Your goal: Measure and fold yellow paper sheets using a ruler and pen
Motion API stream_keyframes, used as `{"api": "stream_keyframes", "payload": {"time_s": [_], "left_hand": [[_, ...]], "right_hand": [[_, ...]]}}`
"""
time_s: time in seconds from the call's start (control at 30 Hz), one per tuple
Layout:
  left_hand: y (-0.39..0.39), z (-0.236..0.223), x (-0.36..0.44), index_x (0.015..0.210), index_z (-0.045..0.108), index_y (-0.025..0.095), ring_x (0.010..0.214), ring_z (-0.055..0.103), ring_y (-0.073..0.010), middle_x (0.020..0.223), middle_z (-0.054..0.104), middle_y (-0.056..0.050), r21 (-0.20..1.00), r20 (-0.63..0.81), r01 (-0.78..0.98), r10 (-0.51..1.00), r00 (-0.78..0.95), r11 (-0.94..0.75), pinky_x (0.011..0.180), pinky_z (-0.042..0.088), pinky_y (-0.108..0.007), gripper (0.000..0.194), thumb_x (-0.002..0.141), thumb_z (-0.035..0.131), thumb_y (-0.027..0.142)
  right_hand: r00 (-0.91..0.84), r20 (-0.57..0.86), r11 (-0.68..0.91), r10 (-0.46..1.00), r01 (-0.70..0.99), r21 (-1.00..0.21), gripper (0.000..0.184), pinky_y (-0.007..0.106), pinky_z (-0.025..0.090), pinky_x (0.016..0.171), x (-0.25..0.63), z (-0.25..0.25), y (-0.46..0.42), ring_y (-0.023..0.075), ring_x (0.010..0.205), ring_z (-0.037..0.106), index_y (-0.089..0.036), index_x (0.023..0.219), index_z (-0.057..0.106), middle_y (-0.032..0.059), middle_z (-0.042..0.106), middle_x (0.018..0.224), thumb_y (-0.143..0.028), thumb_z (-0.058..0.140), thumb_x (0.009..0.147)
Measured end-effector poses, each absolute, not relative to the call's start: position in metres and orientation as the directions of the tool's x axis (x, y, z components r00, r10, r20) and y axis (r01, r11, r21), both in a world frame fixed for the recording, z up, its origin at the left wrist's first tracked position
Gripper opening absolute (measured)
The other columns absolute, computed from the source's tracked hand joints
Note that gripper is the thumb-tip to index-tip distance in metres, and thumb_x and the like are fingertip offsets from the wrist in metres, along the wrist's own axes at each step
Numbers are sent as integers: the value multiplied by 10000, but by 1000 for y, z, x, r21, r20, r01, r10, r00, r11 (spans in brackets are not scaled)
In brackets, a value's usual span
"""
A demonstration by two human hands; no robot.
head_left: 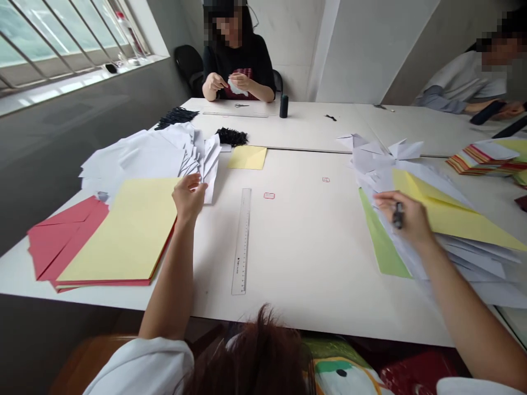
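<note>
My left hand (pixel 189 196) reaches to the left side of the white table (pixel 304 258) and pinches the edge of a folded white paper (pixel 211 164) next to a heap of white sheets (pixel 140 156). Just below it lies a stack of yellow paper (pixel 123 230) on red sheets (pixel 66 233). My right hand (pixel 401 216) is closed round a dark pen (pixel 397 215) and rests on a pile of folded white papers (pixel 411 175) with a yellow folded sheet (pixel 448 211) and a green sheet (pixel 381 244).
A clear ruler (pixel 242 241) lies at the table's middle, a small yellow sheet (pixel 247 157) farther back. A person in black (pixel 239 60) across the table folds paper; another person (pixel 469 82) sits at the far right by coloured paper stacks (pixel 481 159). A black cylinder (pixel 284 106) stands behind.
</note>
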State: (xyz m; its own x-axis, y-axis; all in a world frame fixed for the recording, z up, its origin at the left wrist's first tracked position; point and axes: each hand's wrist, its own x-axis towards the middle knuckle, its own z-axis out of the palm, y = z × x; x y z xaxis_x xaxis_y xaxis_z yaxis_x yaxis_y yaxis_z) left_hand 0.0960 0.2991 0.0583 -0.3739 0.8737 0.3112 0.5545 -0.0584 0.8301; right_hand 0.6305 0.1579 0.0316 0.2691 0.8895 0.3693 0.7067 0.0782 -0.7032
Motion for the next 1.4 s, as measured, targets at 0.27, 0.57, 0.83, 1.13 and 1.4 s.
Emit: {"api": "stream_keyframes", "payload": {"time_s": [0.27,0.57,0.83,1.13,1.4], "left_hand": [[284,66,33,1400,478,63,1394,315,-492,1471,395,-296,510,48,745,851,-523,429,1098,320,-640,904,636,803,418],[280,65,21,955,655,195,1145,571,-396,1093,631,-147,600,72,678,816,-574,424,993,453,-574,413,597,815,322],[278,71,39,804,685,174,813,574,-249,717,525,-26,627,247,698,761,-600,347,891,460,-472,82,744,637,203],[268,81,121,974,712,235,846,676,-247,822,707,-28,610,415,781,783,-462,137,841,488,-379,207,783,640,200],[215,57,248,1347,533,247,1023,697,-230,1076,745,-58,552,349,749,917,191,-366,832,516,-348,474,877,583,206]], "right_hand": [[-228,275,357,934,557,-750,230,465,504,1011,456,9,142,256,1118,670,-255,1135,681,66,729,1211,-342,602,938],[-435,386,561,814,412,-718,192,476,523,910,368,11,144,216,851,672,-249,1089,647,59,738,1198,-184,582,920],[-510,417,641,752,418,-644,273,492,489,1003,323,5,150,269,1173,635,-232,1177,630,120,704,1257,-174,559,920],[-283,196,208,939,12,-978,325,397,548,914,313,16,185,232,1044,695,-238,1141,634,68,728,1111,-467,623,911],[99,127,145,987,-202,-969,390,318,539,761,353,28,218,193,826,657,-207,918,649,25,692,871,-582,684,813]]}}
